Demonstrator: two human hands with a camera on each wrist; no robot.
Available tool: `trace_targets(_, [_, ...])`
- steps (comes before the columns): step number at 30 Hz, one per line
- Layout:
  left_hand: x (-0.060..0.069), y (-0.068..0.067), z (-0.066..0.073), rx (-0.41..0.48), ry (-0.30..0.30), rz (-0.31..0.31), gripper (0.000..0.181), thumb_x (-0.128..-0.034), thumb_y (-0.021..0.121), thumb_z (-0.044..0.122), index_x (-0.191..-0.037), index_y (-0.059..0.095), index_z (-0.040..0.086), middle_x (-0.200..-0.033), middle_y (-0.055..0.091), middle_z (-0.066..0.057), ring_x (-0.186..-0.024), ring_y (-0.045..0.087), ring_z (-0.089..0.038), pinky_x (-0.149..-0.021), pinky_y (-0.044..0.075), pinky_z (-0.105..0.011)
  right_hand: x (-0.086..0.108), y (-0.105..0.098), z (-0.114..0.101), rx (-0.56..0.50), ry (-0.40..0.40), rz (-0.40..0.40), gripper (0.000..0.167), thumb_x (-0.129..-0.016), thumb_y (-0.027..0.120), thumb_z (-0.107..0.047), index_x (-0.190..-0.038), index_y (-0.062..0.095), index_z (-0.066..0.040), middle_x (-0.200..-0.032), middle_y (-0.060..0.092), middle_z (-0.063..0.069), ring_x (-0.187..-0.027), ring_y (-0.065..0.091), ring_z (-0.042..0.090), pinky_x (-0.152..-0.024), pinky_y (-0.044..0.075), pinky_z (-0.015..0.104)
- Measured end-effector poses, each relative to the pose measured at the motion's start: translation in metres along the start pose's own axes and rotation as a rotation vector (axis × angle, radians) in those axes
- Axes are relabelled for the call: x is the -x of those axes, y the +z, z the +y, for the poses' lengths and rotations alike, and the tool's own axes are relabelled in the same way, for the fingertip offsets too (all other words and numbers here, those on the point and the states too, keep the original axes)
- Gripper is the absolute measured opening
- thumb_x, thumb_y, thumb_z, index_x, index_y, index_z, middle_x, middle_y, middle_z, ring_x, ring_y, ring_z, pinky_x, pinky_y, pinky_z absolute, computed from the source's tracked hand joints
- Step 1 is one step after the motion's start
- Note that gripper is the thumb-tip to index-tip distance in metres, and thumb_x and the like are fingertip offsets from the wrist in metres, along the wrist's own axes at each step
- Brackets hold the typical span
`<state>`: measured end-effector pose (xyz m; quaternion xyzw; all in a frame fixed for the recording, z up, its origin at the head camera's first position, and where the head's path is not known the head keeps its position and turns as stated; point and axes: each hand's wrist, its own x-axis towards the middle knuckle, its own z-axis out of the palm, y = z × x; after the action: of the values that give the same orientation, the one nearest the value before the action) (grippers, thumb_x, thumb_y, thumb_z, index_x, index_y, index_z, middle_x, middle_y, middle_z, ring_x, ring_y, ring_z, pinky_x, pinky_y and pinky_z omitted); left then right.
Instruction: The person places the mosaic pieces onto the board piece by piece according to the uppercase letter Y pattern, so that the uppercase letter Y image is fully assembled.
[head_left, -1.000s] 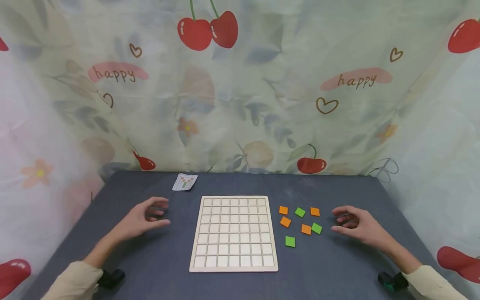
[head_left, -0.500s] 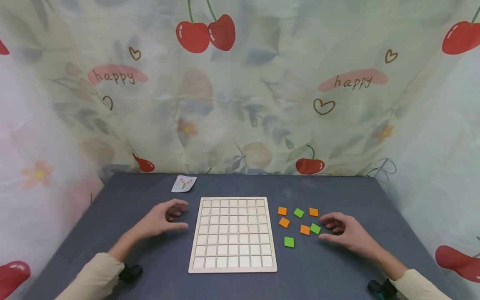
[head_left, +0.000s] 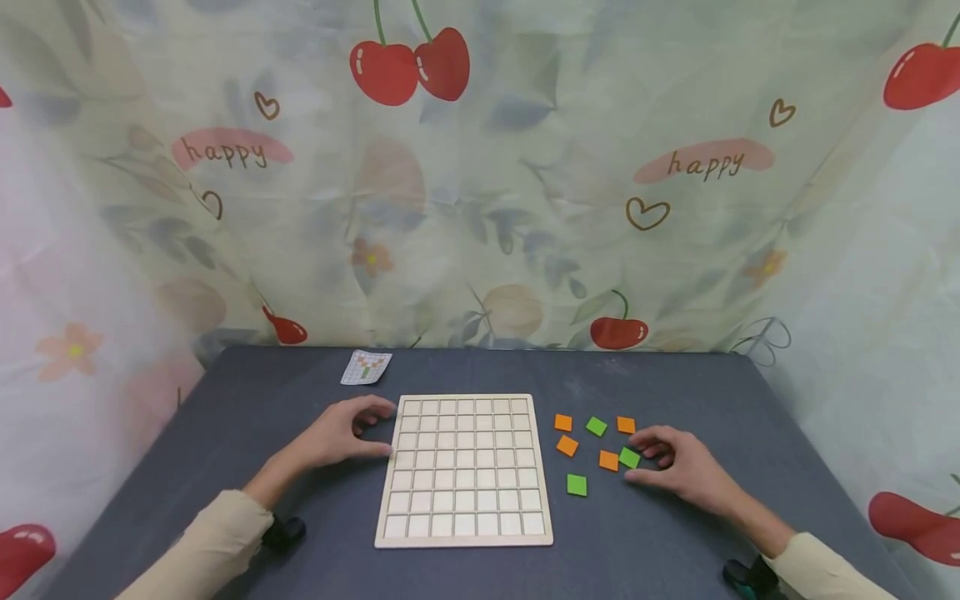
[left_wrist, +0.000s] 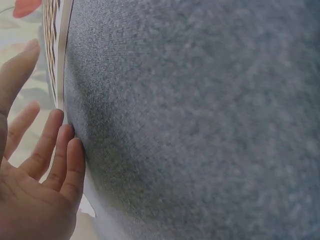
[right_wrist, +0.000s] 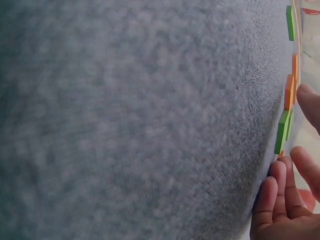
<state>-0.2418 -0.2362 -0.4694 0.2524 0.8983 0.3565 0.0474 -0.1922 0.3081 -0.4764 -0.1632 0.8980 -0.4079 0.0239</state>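
A pale wooden grid board (head_left: 464,540) lies flat on the dark table. At its left edge is my left hand (head_left: 341,429), fingers loosely bent and thumb apart, with nothing held. The left wrist view shows its fingertips by the board's rim (left_wrist: 62,55); I cannot tell whether they touch. My right hand (head_left: 686,471) hovers low over the right side, thumb and fingers spread on either side of a green tile (head_left: 628,457). That tile (right_wrist: 282,132) shows free of the fingers in the right wrist view. An orange tile (head_left: 609,460) lies against it.
More loose tiles lie right of the board: an orange tile (head_left: 626,425) near my right fingertips, a green tile (head_left: 577,485) nearer the front, and several others. A small paper card (head_left: 366,367) with a coloured grid pattern sits at the back left. A printed curtain (head_left: 480,208) rises behind the table.
Both hands have moved inward: the left rightward to the board's left edge, the right leftward to the tiles. The board and tiles have stayed in place.
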Motion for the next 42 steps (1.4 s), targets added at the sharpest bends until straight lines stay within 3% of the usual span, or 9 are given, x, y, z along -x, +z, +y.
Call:
trace_targets(13, [-0.006,0.005,0.001,-0.065,0.064,-0.015,0.056,-0.0822,0.088,0.032,-0.127,0.068,0.005,-0.121,0.064,-0.009,-0.105,0.061,-0.029,-0.084,0.052,-0.044,-0.004,0.004,-0.003,0.065,0.031,-0.001,0.035,-0.084,0.087,-0.027,-0.110,0.073,-0.009,-0.104,0.067,0.000,-0.089,0.059,0.019,-0.073,0.051,0.029])
trace_targets(20, [-0.007,0.005,0.001,-0.076,0.052,-0.021,0.055,-0.0818,0.088,0.033,-0.126,0.069,0.007,-0.118,0.062,-0.007,-0.103,0.060,-0.028,-0.082,0.052,-0.042,-0.006,0.004,-0.003,0.054,0.012,-0.017,0.027,-0.086,0.085,-0.024,-0.108,0.075,-0.011,-0.101,0.066,-0.002,-0.086,0.059,0.015,-0.072,0.051,0.029])
trace_targets(28, [-0.010,0.005,0.001,-0.080,0.029,-0.029,0.054,-0.0826,0.088,0.034,-0.127,0.069,0.008,-0.119,0.061,-0.007,-0.104,0.059,-0.028,-0.082,0.051,-0.041,-0.009,0.001,-0.002,0.059,0.043,-0.048,0.028,-0.086,0.085,-0.024,-0.108,0.075,-0.011,-0.098,0.067,-0.002,-0.084,0.059,0.016,-0.070,0.051,0.029])
trace_targets(42, [-0.009,0.004,-0.001,-0.065,0.019,-0.050,0.053,-0.0844,0.086,0.031,-0.128,0.068,0.009,-0.123,0.060,-0.009,-0.106,0.059,-0.030,-0.083,0.051,-0.043,-0.016,-0.020,0.003,-0.031,-0.089,-0.115,0.026,-0.090,0.081,-0.020,-0.111,0.074,-0.005,-0.099,0.068,0.007,-0.082,0.059,0.014,-0.069,0.053,0.028])
